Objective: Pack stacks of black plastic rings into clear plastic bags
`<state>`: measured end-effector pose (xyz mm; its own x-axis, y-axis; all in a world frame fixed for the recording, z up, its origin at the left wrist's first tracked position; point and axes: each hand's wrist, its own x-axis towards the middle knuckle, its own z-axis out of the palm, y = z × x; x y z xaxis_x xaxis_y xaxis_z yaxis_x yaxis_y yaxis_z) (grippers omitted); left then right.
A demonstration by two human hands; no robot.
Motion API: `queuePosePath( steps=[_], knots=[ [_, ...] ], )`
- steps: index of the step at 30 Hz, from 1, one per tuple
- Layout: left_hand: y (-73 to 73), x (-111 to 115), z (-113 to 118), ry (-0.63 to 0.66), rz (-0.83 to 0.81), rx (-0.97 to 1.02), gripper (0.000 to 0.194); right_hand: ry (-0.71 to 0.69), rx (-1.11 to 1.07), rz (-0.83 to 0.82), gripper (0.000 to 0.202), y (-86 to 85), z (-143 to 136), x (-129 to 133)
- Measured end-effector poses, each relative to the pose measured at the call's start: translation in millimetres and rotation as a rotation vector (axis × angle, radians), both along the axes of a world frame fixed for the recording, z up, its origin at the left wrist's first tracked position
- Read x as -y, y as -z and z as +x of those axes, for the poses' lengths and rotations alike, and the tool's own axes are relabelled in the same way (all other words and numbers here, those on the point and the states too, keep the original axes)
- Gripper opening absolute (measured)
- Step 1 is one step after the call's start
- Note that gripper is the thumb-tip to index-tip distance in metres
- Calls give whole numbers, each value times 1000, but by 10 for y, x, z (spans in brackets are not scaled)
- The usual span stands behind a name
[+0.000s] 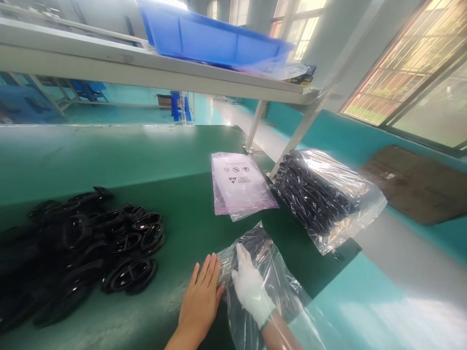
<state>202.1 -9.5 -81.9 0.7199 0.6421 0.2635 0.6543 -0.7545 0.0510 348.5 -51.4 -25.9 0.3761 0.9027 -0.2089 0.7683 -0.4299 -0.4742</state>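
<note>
My bare left hand (202,296) lies with fingers stretched out against the left edge of a clear plastic bag (284,287). My right hand (251,289), in a white glove, rests at the bag with its fingers extended over dark parts (255,240) at the bag's far end. Whether the glove is inside the bag or on top of it is hard to tell through the shiny film. Beyond the hands lie pinkish printed plastic bags (242,184). To their right sits a filled clear bag (321,194) with stacked black parts inside.
A heap of glossy black ring-shaped parts (120,243) covers the left of the green table (175,160). Above the back runs a shelf (109,63) carrying a blue bin (215,41). Its post (302,126) stands near the table's right edge. Flattened cardboard (416,180) leans by the wall.
</note>
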Motion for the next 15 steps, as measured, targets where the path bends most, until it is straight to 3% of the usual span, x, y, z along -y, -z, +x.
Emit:
queuePosePath(
  steps=[3,6,10,15],
  knots=[
    [-6,-4,9,-14,0,15,56,47,-55,-73,63,-36,57,-119],
    [-84,-37,-3,-15,-22,37,57,14,-39,-58,64,-76,73,-137],
    [-211,-167,-27,-52,-67,53,56,-14,-17,27,67,-163,105,119],
    [-209,-311,-23,-10,-69,-3,54,-28,-82,59,62,-256,204,429]
  ],
)
